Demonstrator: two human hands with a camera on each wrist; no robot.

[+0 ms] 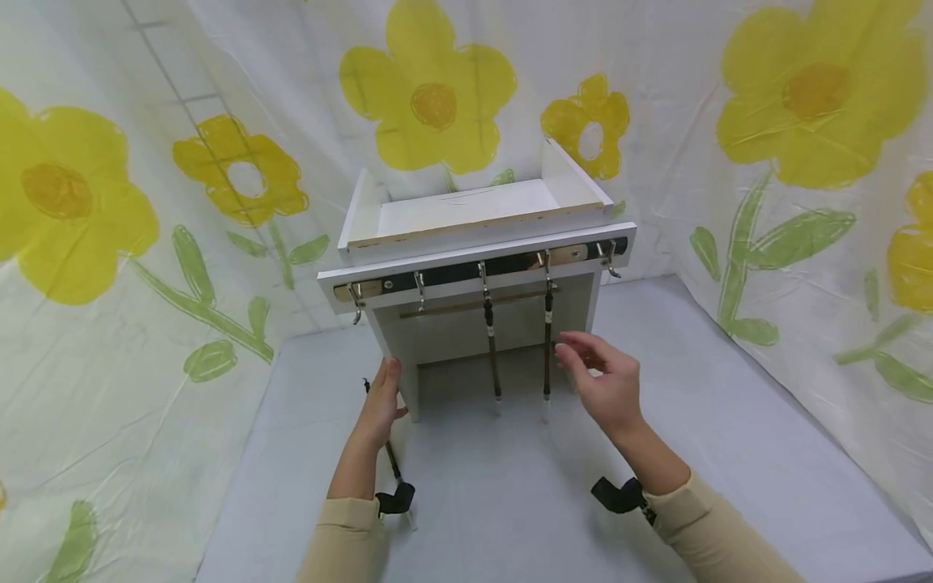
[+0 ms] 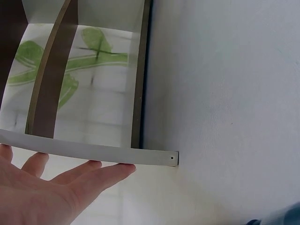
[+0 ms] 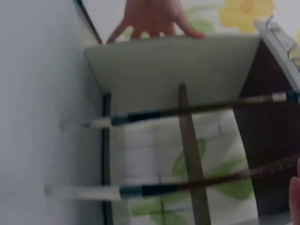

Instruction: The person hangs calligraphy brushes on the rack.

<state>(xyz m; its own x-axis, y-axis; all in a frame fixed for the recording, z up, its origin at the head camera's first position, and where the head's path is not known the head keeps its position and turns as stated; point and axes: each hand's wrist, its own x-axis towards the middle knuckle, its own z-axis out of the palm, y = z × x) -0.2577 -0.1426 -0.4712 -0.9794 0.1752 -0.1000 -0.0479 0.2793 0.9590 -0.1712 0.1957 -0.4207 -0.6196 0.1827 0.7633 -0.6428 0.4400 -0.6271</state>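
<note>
A white wooden shelf [image 1: 474,198] with a hook rail [image 1: 452,271] stands on the table. My left hand [image 1: 381,409] rests along the outer face of its left side panel [image 2: 84,149], fingers extended in the left wrist view. Two slim brushes hang from hooks: one near the middle [image 1: 492,356], another brush [image 1: 547,340] to its right. Both have brown handles, dark bands and pale tips in the right wrist view. Just right of the second brush, my right hand [image 1: 608,385] hovers with fingers loosely bent and nothing in its grasp.
Another slim brush [image 1: 392,457] lies on the table, partly behind my left forearm. A thin wooden crossbar [image 1: 459,308] spans the shelf's back. The grey-white table [image 1: 496,502] meets a flower-patterned curtain [image 1: 306,186] behind and at both sides.
</note>
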